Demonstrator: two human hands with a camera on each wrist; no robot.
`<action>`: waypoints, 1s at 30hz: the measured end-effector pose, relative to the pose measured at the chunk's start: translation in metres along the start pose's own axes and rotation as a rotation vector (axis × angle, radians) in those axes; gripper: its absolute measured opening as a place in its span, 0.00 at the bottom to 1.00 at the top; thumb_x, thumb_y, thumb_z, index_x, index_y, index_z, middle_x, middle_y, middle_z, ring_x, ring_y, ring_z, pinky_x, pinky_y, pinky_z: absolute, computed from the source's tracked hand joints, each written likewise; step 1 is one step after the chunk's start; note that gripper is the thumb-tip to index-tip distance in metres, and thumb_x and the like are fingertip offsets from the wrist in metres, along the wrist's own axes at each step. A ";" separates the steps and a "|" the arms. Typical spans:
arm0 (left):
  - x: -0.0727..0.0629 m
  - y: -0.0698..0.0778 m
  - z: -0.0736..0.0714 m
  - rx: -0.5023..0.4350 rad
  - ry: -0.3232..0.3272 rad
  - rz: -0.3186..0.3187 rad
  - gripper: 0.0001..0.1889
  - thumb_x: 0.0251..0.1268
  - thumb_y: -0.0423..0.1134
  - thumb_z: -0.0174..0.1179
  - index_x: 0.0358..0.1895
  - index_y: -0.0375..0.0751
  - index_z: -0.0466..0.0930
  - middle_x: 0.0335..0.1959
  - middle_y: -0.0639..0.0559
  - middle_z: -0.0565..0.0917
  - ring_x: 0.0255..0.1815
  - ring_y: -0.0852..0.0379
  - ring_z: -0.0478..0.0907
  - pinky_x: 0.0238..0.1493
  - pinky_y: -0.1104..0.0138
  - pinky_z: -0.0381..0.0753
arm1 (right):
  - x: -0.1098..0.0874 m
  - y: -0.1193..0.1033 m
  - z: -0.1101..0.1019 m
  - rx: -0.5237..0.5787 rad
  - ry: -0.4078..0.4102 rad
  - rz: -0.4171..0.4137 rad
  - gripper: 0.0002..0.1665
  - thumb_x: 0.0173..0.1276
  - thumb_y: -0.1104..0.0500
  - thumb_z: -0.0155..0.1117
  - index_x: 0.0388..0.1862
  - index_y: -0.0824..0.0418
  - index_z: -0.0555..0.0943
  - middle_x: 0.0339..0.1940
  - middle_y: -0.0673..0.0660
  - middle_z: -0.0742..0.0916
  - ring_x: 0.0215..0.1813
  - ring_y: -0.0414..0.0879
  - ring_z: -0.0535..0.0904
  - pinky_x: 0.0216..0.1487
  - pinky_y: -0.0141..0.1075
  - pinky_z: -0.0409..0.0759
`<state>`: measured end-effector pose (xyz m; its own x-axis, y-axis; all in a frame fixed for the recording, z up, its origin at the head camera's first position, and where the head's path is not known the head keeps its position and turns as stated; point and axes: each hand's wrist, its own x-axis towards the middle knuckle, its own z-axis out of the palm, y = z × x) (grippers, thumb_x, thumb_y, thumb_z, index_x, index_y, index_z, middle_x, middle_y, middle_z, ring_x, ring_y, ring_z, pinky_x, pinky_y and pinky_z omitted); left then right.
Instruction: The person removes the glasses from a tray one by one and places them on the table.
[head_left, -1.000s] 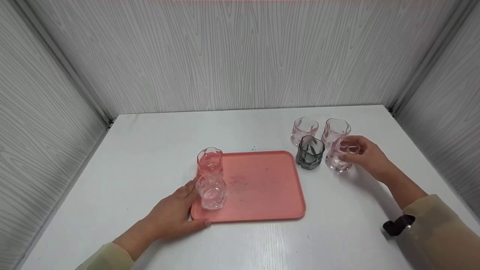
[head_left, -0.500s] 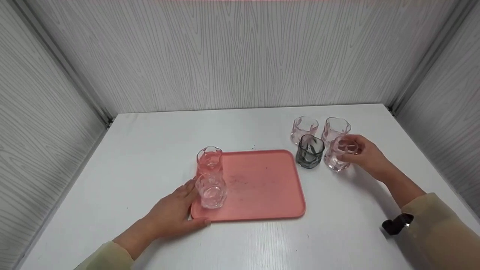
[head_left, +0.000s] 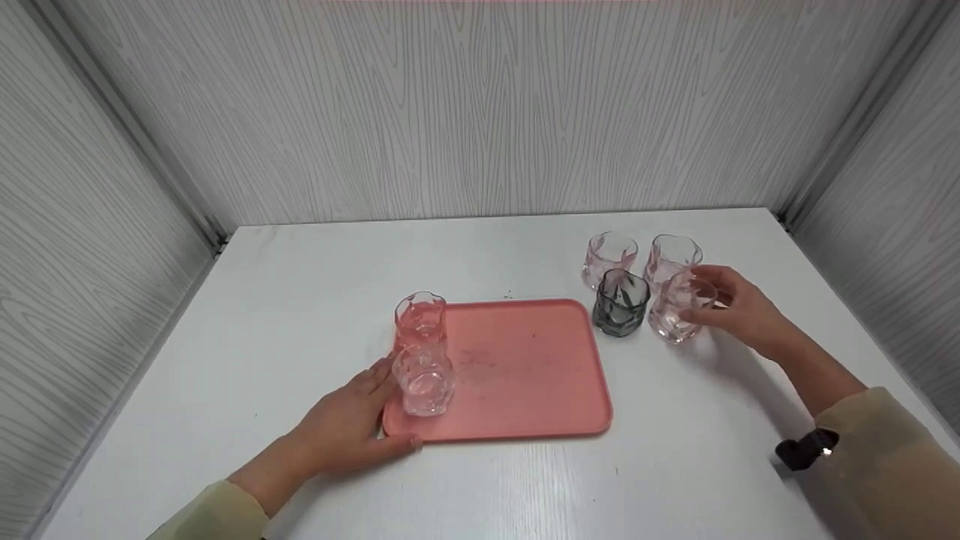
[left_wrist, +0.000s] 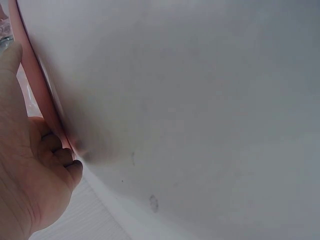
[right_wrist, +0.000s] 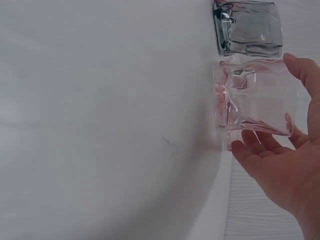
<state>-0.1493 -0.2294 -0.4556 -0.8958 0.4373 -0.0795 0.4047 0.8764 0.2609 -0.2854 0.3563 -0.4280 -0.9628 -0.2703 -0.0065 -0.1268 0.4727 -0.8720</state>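
Note:
My left hand [head_left: 345, 427] holds the left front corner of a pink tray [head_left: 525, 375], thumb at the front edge and fingers along the left side. Two clear drinking glasses stand on the tray's left part: a near glass [head_left: 425, 386] and a far glass [head_left: 420, 315]. On the table at right, my right hand [head_left: 739, 307] has its thumb and fingers around a pink-tinted glass [head_left: 671, 319], which stands upright. The right wrist view shows the thumb by the rim of this pink glass [right_wrist: 260, 97] and the fingers on its other side.
A dark grey glass [head_left: 621, 307] stands just left of the hand-held pink one. Behind them are two more pink-tinted glasses, a left one [head_left: 609, 259] and a right one [head_left: 673, 255]. Pale wood-grain panels [head_left: 480, 112] border the white table [head_left: 337, 262] behind and at both sides.
The right hand and its pink glass have shifted very slightly left; the fingers now sit a little looser around it. Left hand, tray and other glasses stay put.

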 end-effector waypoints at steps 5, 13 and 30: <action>0.000 0.001 -0.001 0.002 -0.012 -0.016 0.59 0.65 0.82 0.51 0.88 0.46 0.49 0.88 0.47 0.52 0.86 0.46 0.52 0.79 0.49 0.64 | -0.006 -0.010 -0.012 -0.047 0.039 -0.005 0.51 0.73 0.54 0.76 0.84 0.64 0.58 0.80 0.67 0.69 0.79 0.65 0.65 0.57 0.17 0.72; 0.001 0.000 -0.002 0.003 -0.020 -0.022 0.60 0.64 0.82 0.51 0.88 0.45 0.47 0.88 0.48 0.50 0.86 0.47 0.52 0.79 0.48 0.65 | -0.009 -0.050 -0.009 -0.070 0.140 -0.110 0.49 0.69 0.59 0.78 0.82 0.63 0.62 0.75 0.59 0.74 0.77 0.55 0.69 0.72 0.28 0.71; 0.004 -0.003 -0.003 -0.001 -0.005 -0.019 0.59 0.65 0.82 0.51 0.88 0.45 0.50 0.87 0.45 0.54 0.86 0.45 0.52 0.78 0.47 0.66 | 0.016 -0.142 0.107 0.003 -0.097 -0.416 0.48 0.62 0.61 0.84 0.77 0.62 0.70 0.70 0.57 0.80 0.73 0.54 0.75 0.77 0.49 0.70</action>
<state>-0.1543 -0.2304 -0.4541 -0.9024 0.4214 -0.0897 0.3871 0.8845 0.2603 -0.2574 0.1948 -0.3563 -0.8029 -0.5149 0.3002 -0.4987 0.3045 -0.8115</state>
